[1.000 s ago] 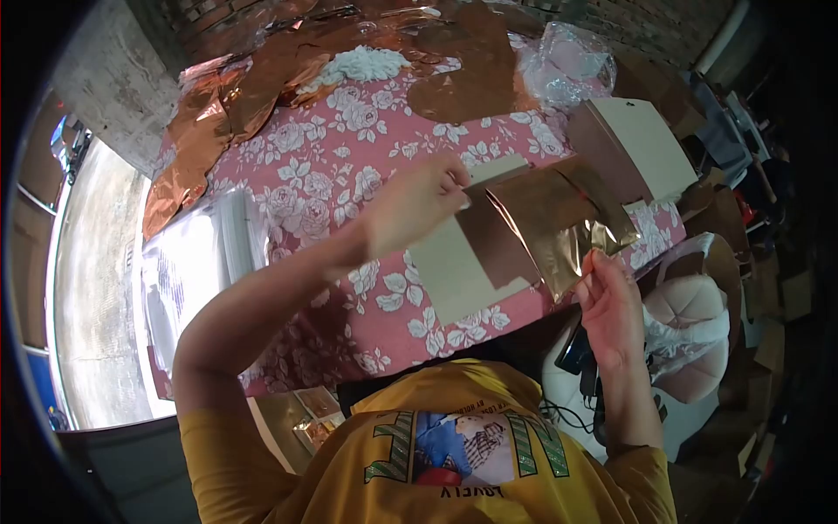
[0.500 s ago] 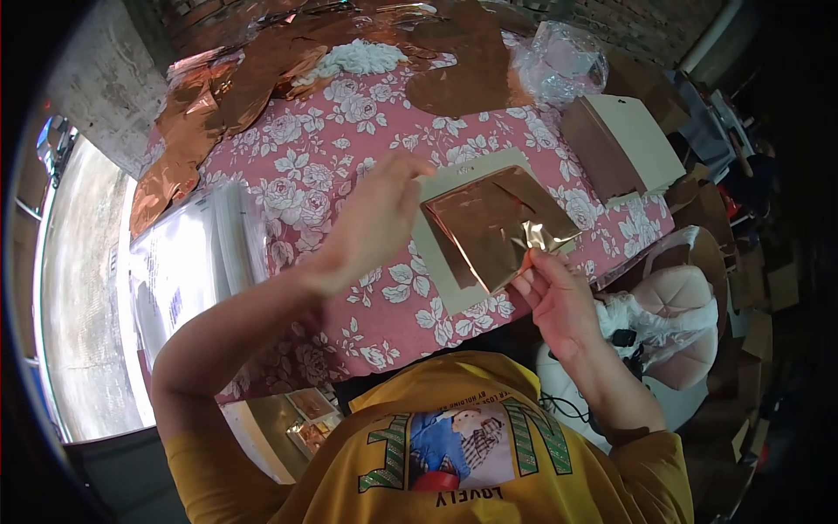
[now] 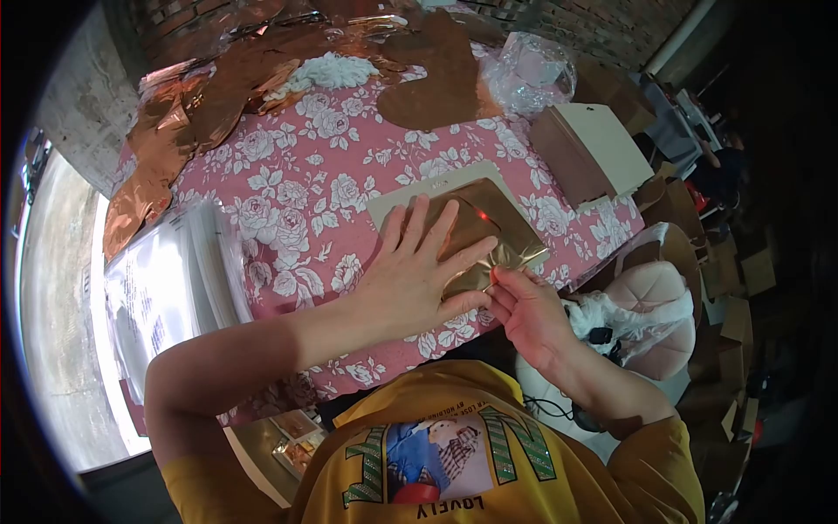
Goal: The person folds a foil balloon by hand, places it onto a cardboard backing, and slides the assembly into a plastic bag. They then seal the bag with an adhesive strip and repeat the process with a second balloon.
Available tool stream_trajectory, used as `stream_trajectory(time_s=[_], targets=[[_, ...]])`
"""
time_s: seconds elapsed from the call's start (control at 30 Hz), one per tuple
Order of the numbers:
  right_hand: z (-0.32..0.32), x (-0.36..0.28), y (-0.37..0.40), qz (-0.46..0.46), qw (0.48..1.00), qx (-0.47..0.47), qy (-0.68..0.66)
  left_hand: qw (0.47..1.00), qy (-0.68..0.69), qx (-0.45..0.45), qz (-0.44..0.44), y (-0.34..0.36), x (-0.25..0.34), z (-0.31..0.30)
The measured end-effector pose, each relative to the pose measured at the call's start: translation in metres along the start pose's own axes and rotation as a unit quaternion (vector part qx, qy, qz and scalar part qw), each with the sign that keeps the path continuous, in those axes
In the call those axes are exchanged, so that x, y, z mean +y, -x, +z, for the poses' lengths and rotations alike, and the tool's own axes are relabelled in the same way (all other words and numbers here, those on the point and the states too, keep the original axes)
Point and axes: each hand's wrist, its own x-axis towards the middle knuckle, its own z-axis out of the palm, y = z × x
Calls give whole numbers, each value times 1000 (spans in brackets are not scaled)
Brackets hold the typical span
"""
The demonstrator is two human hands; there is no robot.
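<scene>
The right hand (image 3: 534,316) pinches the near edge of a squarish gold foil (image 3: 484,205) between thumb and fingertips. The left hand (image 3: 403,284), fingers spread and grasping nothing, lies over the foil's left side. From the right fingers, the foil extends forward and left, with no clear long axis, on a pale card (image 3: 408,196) atop the flowered worktop (image 3: 301,205).

Brick wall (image 3: 602,31), pinkish cushion (image 3: 648,295)

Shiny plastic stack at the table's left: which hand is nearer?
Left: the left hand is spread over the gold packet, right of the stack; the right hand, pinching the packet, is farther right.
</scene>
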Motion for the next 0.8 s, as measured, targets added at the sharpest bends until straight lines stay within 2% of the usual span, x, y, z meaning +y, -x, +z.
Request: stream_trajectory(time_s=[0.17,0.3,0.43,0.5,0.57,0.63,0.67,0.7,0.73,0.77,0.8], targets=[[-7,-1,-3,36,999,12,-13,1000,-19,-2,17,-1,-1,3],[-13,-13,-7,69,997,-44,11,999,-39,-1,26,1,0,4],[-18,-32,-8,90,994,-53,40,999,-40,-19,18,0,0,1],[-27,-45,-14,134,973,-110,154,998,-37,-38,14,0,3,-1],[-29,-61,-17,142,967,-99,186,998,-35,-50,2,-1,4,-3],[-32,-83,-18,135,905,-122,384,998,-35,-52,4,-1,3,-2],[-36,-89,-20,94,868,-106,475,998,-35,-50,5,-1,3,-2],[-37,-88,-20,98,868,-109,475,998,-34,-54,2,-2,3,-2],[-39,-86,-20,-114,784,-51,608,998,-31,-54,1,-2,4,-3],[-40,-84,-20,-319,644,9,695,998,-29,-55,0,-2,5,-3],[-37,-77,-26,-378,669,-20,639,998,-30,-57,-5,-3,4,-4]])
